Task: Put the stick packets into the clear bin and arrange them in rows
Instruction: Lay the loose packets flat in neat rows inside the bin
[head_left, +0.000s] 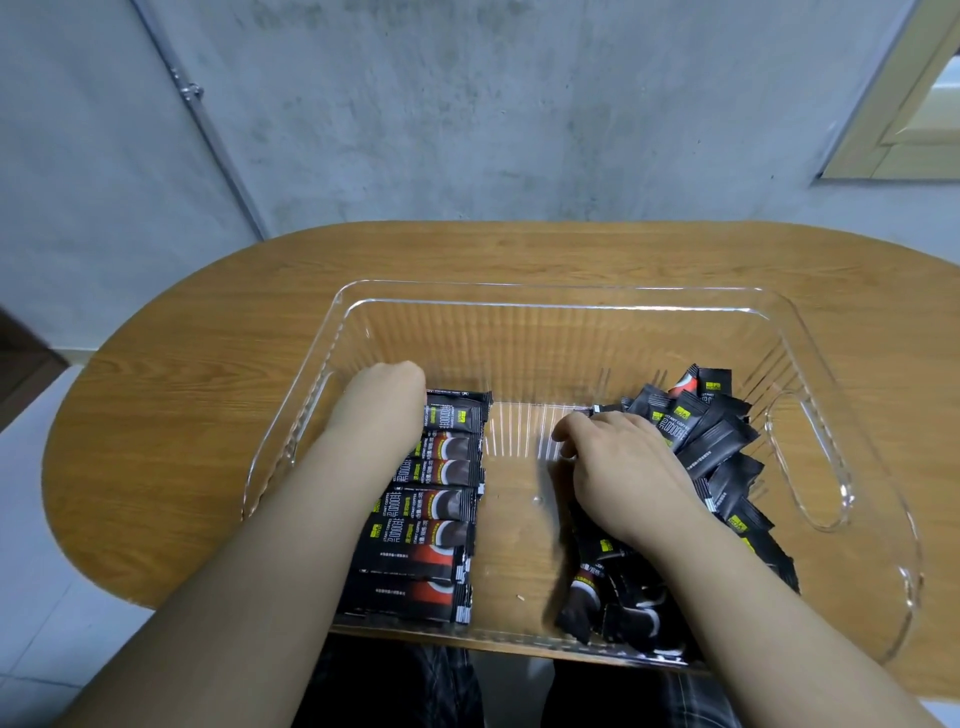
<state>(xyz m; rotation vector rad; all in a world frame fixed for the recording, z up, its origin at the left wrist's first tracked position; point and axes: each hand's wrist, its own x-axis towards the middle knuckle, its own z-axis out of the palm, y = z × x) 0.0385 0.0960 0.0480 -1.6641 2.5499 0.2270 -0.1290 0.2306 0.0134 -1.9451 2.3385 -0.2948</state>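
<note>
Grey concrete wall stands behind a rounded wooden surface (218, 332), and on that surface sits the clear bin (566, 299), with both of the person's arms reaching down into it. Under and just to the inner side of the left hand (387, 397) lies a neat row of stick packets (423, 525), each one laid crosswise and stacked one after another back toward the person's body; this row looks finished or close to it. The left hand is bent down at the far end of that row, its fingers hidden behind the wrist, so I cannot tell whether it presses, holds or only touches the top packet. Between the two hands the bin floor shows bare wood grain through the plastic. The right hand (615, 467) rests palm down with its fingers curled on a loose heap of packets (711, 441), which spreads away to its outer side and back toward the person's body in a jumble, pointing every way. It seems to be gathering or pinching a few near its fingertips, though the grip itself is hidden. By my judgement all visible packets are already in the bin, so roughly a third of the arranging is done: the heap still has to be straightened into further rows beside the first.
</note>
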